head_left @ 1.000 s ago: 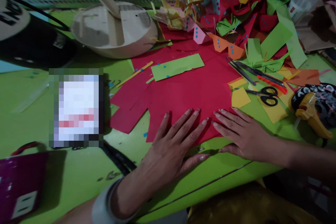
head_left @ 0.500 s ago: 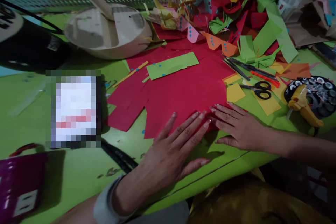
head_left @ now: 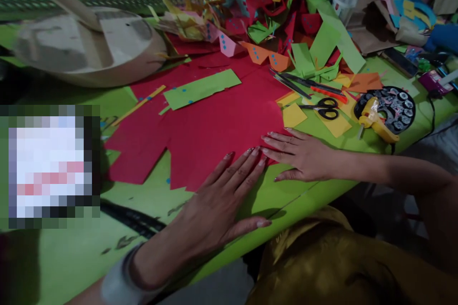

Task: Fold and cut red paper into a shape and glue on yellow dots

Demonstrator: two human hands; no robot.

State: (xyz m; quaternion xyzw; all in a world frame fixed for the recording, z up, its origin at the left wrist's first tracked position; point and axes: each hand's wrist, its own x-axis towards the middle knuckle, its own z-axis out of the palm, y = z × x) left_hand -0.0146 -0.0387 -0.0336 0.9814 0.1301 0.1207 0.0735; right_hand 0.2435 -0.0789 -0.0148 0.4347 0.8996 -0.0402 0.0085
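A large sheet of red paper lies over the green table, its lower left edge cut in steps. My left hand rests flat on its near edge, fingers stretched and thumb spread to the side. Close by on the right, my right hand lies flat on the same edge, its fingertips near those of the left. Neither hand grips anything. On top of the red sheet sits a green paper strip. Black-handled scissors lie to the right on yellow paper scraps.
A heap of coloured paper cut-outs fills the back. At back left stands a pale bowl with a wooden handle in it. A cutter with an orange part and a yellow glue gun on a black dish lie right. A pixelated object is at left.
My view has swung to the right, so the table things sit further left. Both hands stay flat on the red paper, with the left fingertips now closer to the right hand.
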